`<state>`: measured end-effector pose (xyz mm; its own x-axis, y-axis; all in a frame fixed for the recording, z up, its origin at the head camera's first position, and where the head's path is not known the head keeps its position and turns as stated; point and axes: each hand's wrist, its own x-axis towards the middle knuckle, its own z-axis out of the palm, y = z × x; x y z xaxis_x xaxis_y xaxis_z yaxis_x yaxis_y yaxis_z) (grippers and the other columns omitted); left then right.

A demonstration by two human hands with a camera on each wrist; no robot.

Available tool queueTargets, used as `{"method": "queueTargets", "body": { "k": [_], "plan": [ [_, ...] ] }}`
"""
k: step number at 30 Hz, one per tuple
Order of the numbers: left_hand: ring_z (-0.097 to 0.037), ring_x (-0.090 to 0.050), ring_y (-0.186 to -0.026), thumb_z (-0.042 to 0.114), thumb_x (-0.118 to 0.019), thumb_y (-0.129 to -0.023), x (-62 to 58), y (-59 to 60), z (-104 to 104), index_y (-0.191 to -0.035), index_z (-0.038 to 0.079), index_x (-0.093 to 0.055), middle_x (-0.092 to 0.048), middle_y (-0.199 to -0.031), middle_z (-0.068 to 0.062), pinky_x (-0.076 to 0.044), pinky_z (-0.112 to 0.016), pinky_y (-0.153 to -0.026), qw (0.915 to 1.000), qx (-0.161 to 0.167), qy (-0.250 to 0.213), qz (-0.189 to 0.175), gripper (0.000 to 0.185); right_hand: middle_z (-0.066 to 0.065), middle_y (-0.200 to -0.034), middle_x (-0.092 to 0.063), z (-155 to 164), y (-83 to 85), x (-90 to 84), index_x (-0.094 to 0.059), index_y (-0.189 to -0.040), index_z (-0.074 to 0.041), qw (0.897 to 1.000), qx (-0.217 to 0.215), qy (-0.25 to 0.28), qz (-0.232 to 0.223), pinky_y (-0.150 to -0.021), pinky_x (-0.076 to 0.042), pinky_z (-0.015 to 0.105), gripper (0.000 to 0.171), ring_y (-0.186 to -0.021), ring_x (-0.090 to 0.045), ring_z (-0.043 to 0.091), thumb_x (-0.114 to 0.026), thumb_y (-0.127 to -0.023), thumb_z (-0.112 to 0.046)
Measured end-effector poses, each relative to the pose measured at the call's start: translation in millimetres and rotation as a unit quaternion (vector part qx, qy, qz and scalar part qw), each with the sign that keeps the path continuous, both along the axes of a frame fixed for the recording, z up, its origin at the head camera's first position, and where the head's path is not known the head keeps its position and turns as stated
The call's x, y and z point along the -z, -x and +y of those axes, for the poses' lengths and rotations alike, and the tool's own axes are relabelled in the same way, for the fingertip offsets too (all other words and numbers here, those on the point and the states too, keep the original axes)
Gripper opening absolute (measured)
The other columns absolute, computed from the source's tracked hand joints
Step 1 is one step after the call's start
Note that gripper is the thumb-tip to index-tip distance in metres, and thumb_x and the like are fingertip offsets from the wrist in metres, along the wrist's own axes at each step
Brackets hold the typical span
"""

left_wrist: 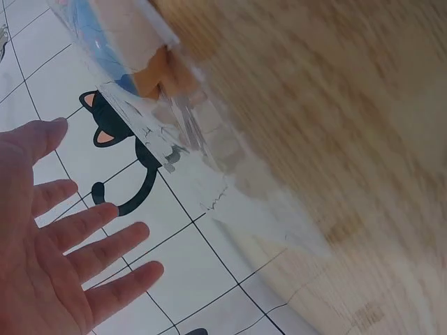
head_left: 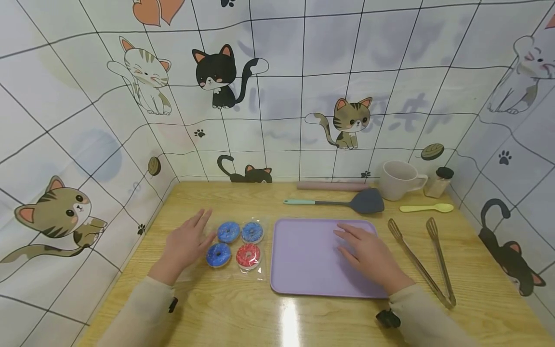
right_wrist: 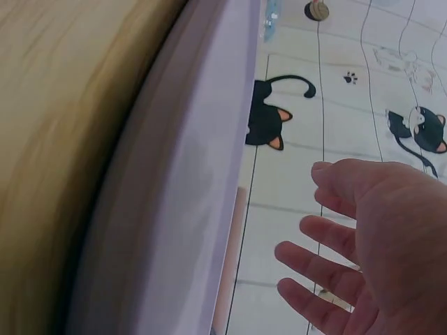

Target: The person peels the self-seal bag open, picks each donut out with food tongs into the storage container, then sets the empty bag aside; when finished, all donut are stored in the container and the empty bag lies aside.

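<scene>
My left hand [head_left: 187, 245] is held just left of a clear plastic pack [head_left: 256, 275] of ring doughnuts, its fingers loosely extended and holding nothing. Inside the pack are three blue doughnuts [head_left: 228, 232] and a red doughnut [head_left: 248, 256]. In the left wrist view, the spread fingers of that hand [left_wrist: 77, 244] stand apart from the shiny wrapper [left_wrist: 230, 167]. Over the right part of a lilac tray [head_left: 303, 255] is my right hand [head_left: 368, 253], fingers apart and nothing in them. The right wrist view shows this hand [right_wrist: 370, 244] raised off the tray surface [right_wrist: 188, 181].
Metal tongs [head_left: 418, 262] lie spread to the tray's right. Behind it are a spatula [head_left: 366, 201] with a mint handle, a pinkish rolling pin [head_left: 331, 186] and a yellow spoon [head_left: 427, 208]. A white mug [head_left: 396, 180] and a black-lidded jar [head_left: 439, 183] stand at the back right, near the cat-patterned wall.
</scene>
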<state>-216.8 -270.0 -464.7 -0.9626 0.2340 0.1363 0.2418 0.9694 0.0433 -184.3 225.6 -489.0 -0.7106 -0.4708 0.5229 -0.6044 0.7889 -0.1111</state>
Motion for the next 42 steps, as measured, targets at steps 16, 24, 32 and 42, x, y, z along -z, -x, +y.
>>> {"method": "queueTargets", "body": {
  "k": [16, 24, 32, 42],
  "plan": [
    [-0.046, -0.053, -0.134, 0.002, -0.072, -0.093, 2.5, -15.9, -25.6, -0.141, 0.002, -0.059, -0.054, -0.146, -0.023, -0.051, -0.060, -0.101, 0.9909, 0.092, -0.091, -0.038, 0.050, 0.003, -0.130, -0.070, -77.1, -4.4, -3.2, -0.075, -0.121, -0.015, 0.996, -0.070, -0.014, -0.062, -0.097, -0.056, 0.042, 0.033, -0.117, -0.069, 0.023, -0.082, -0.090, -0.026],
    [-0.049, -0.055, -0.129, -0.003, -0.078, -0.087, 3.3, -13.7, -37.2, -0.132, -0.003, -0.065, -0.060, -0.140, -0.025, -0.046, -0.062, -0.106, 0.9837, 0.122, -0.118, -0.062, 0.046, 0.001, -0.127, -0.071, -108.9, -1.2, -7.9, -0.075, -0.121, -0.016, 0.990, -0.107, -0.027, -0.089, -0.102, -0.054, 0.039, 0.031, -0.119, -0.068, 0.020, -0.079, -0.093, -0.028],
    [-0.046, -0.062, -0.120, -0.006, -0.078, -0.086, 5.6, -2.5, -44.3, -0.117, -0.002, -0.074, -0.067, -0.129, -0.021, -0.050, -0.060, -0.102, 0.9725, 0.152, -0.153, -0.089, 0.032, 0.000, -0.126, -0.070, -132.9, 1.0, -10.8, -0.075, -0.122, -0.014, 0.982, -0.154, -0.035, -0.108, -0.103, -0.053, 0.037, 0.031, -0.118, -0.067, 0.018, -0.077, -0.095, -0.029],
    [-0.040, -0.067, -0.113, -0.007, -0.079, -0.083, 13.3, 8.6, -58.1, -0.113, 0.002, -0.076, -0.070, -0.125, -0.017, -0.057, -0.051, -0.094, 0.9606, 0.205, -0.156, -0.105, 0.032, 0.000, -0.127, -0.068, -155.8, 0.1, -9.5, -0.076, -0.122, -0.017, 0.971, -0.189, -0.046, -0.142, -0.101, -0.054, 0.033, 0.032, -0.117, -0.066, 0.016, -0.079, -0.092, -0.028]
  ]
}}
